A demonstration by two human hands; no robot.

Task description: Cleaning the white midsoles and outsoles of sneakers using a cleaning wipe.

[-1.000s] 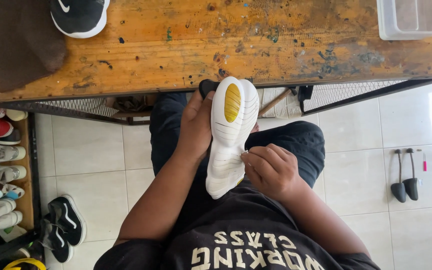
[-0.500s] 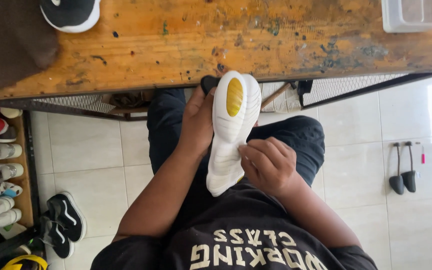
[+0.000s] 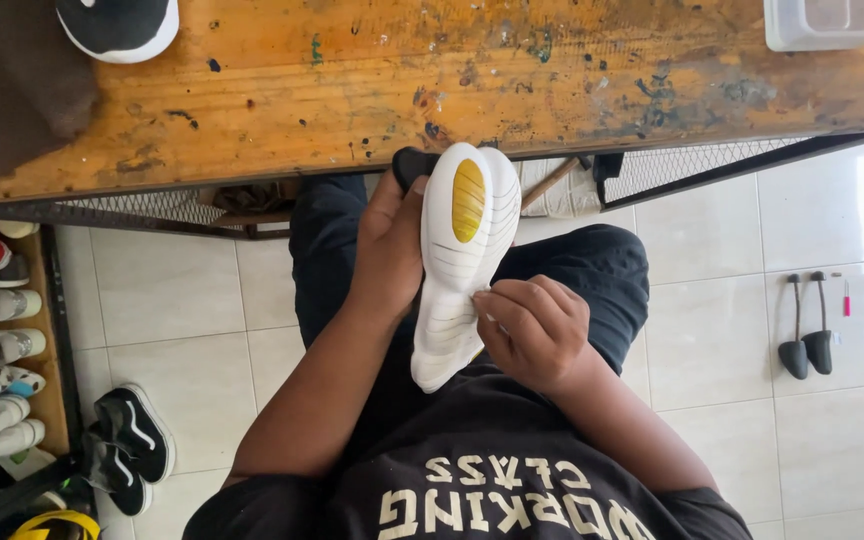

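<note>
Shoe (image 3: 460,270): white, sole up over my lap, ribbed rubber with a yellow oval inset at the forefoot.
Left hand (image 3: 389,250): I clasp the shoe's side, fingers wrapped around its upper.
Right hand (image 3: 532,330): my fingertips pinch at the sole's edge near the heel.
Workbench (image 3: 372,80): worn, paint-flecked wood, just beyond the toe.
Floor (image 3: 182,330): pale glossy tiles.

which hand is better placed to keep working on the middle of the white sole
Right. The right hand has its fingertips pinched against the middle of the white shoe's sole. The left hand is wrapped around the shoe's side, steadying it sole-up, so it is best left holding.
</note>
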